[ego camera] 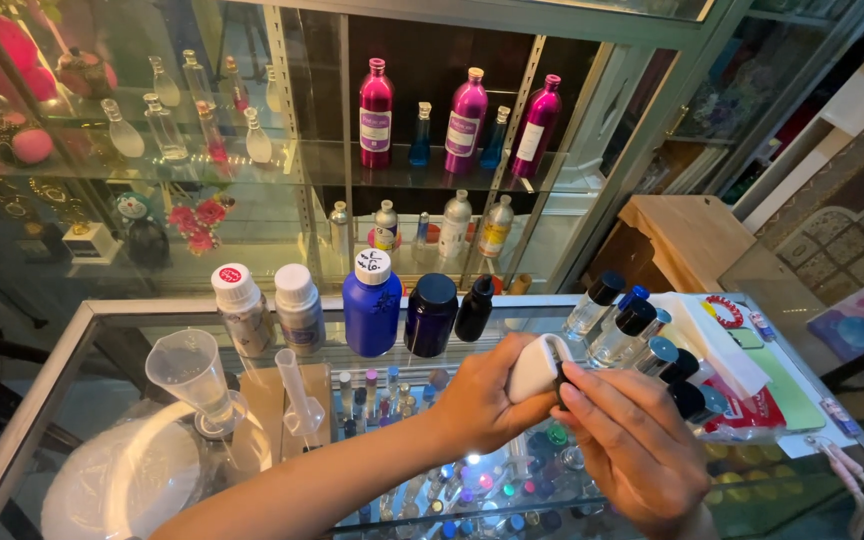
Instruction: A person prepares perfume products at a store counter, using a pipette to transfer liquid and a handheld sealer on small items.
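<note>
White plastic shows between both hands: a small rounded white case (537,366) sits over the glass counter (72,350), just in front of the blue bottle row. Left hand (482,400) grasps the case from below and behind, fingers wrapped around it. Right hand (632,445) pinches a small dark part at the case's lower edge; what that part is cannot be told.

Behind the case stands a blue bottle (372,305) with a white cap bearing a handwritten mark. Left of that bottle are two white-capped bottles (272,308) with pale labels; right of it, a dark navy bottle (430,314) and a black bottle (474,308). Right of the case, clear vials with black and blue caps (632,335) cluster together. Far left of the blue bottle stands a clear measuring cup (190,380). Above it, on the cabinet shelf, three magenta bottles (464,120) carry pale rectangular labels.
</note>
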